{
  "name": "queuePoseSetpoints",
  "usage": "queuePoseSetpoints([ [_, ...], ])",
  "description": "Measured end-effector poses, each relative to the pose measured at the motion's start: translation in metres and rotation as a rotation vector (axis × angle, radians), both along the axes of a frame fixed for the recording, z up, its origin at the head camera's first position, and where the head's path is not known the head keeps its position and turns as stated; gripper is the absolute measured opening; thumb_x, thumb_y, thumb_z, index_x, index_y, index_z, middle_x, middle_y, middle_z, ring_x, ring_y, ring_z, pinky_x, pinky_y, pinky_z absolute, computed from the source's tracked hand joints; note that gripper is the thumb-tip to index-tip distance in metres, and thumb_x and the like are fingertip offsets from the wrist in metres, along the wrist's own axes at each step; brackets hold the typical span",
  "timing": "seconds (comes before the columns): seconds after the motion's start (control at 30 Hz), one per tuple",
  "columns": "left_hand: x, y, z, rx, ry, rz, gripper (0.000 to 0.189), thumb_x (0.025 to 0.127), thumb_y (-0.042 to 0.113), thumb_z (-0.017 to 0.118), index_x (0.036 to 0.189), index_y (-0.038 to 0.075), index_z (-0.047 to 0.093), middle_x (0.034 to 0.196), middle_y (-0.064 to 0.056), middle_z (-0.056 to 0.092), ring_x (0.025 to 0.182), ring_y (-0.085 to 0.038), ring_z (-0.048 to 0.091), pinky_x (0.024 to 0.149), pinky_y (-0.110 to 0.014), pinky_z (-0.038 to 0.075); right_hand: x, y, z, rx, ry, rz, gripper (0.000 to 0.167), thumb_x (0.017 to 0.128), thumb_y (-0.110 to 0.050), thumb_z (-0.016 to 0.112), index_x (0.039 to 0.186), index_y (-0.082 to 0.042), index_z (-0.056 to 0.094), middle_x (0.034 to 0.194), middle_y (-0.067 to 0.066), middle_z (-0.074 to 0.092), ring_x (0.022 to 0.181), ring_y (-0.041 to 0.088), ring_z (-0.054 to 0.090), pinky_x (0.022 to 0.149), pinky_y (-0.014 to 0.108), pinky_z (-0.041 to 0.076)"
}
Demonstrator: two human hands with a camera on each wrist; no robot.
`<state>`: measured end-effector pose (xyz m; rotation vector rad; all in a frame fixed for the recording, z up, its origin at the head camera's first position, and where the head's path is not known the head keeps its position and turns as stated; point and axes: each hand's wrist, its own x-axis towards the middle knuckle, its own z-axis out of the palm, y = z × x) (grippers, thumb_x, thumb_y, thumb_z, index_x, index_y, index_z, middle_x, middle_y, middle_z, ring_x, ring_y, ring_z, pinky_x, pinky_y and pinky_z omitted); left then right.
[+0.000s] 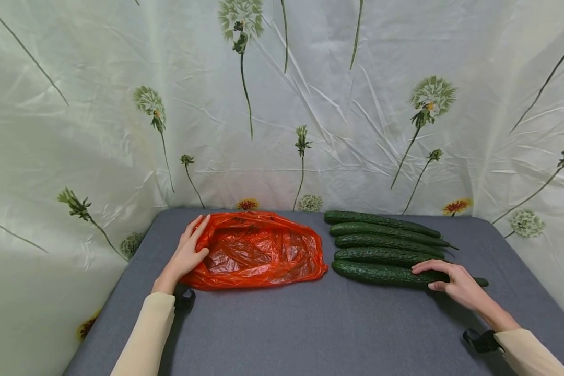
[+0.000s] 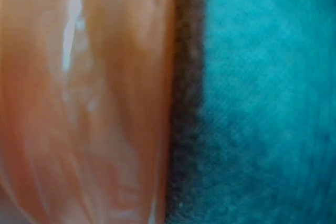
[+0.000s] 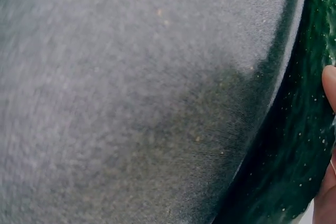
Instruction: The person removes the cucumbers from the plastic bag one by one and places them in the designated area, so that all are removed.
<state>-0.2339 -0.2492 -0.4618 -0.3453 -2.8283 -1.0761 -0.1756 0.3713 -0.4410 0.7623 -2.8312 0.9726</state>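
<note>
A red plastic bag lies on the grey-covered table with its mouth spread wide. My left hand rests on the bag's left end, its fingers stretched along the rim and the thumb spread apart. In the left wrist view the bag shows blurred and close, and the hand is hidden. Several long dark-green cucumbers lie in a stack of rows to the right of the bag. Over the right part of the nearest cucumber, my right hand curves, fingers on top and thumb at the near side. A fingertip touches this cucumber in the right wrist view.
Behind the table hangs a pale curtain printed with dandelions, which also encloses the left and right sides. The other cucumbers lie close together behind the nearest one. A dark strap camera sits under my right wrist.
</note>
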Motion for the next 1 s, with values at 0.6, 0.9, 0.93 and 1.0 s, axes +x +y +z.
queuePoseSetpoints([
  [0.6, 0.001, -0.001, -0.001, -0.022, -0.001, 0.008, 0.081, 0.081, 0.011, 0.060, 0.153, 0.013, 0.023, 0.157, -0.021, 0.000, 0.136, -0.052, 0.005, 0.101, -0.070, 0.006, 0.004, -0.001, -0.009, 0.004, -0.013, -0.019, 0.042, 0.076, 0.007, 0.071, 0.111, -0.016, 0.068, 0.116, 0.003, 0.064, 0.108, -0.012, 0.045, 0.080, 0.024, 0.045],
  [0.9, 0.003, 0.004, 0.007, -0.013, 0.016, 0.041, 0.080, 0.086, 0.024, 0.067, 0.153, 0.016, 0.025, 0.157, -0.018, -0.001, 0.137, -0.051, 0.002, 0.098, -0.073, 0.011, 0.006, -0.009, -0.009, -0.010, -0.022, -0.038, 0.030, 0.084, -0.008, 0.070, 0.114, -0.014, 0.068, 0.116, 0.001, 0.064, 0.107, -0.008, 0.048, 0.081, 0.040, 0.046],
  [0.93, 0.004, 0.004, 0.009, -0.015, 0.022, 0.041, 0.079, 0.086, 0.025, 0.067, 0.153, 0.015, 0.026, 0.158, -0.018, -0.001, 0.137, -0.051, 0.002, 0.099, -0.073, 0.010, 0.006, -0.010, -0.008, -0.009, -0.017, -0.044, 0.030, 0.085, -0.009, 0.070, 0.114, -0.014, 0.068, 0.115, 0.001, 0.064, 0.107, -0.007, 0.049, 0.081, 0.043, 0.045],
  [1.0, 0.005, 0.005, 0.012, -0.019, 0.040, 0.038, 0.077, 0.087, 0.024, 0.066, 0.152, 0.014, 0.027, 0.158, -0.018, 0.000, 0.137, -0.052, 0.000, 0.100, -0.072, 0.006, 0.005, -0.014, -0.007, -0.009, -0.010, -0.055, 0.030, 0.086, -0.011, 0.069, 0.116, -0.014, 0.067, 0.115, 0.001, 0.064, 0.107, -0.006, 0.049, 0.081, 0.042, 0.045],
])
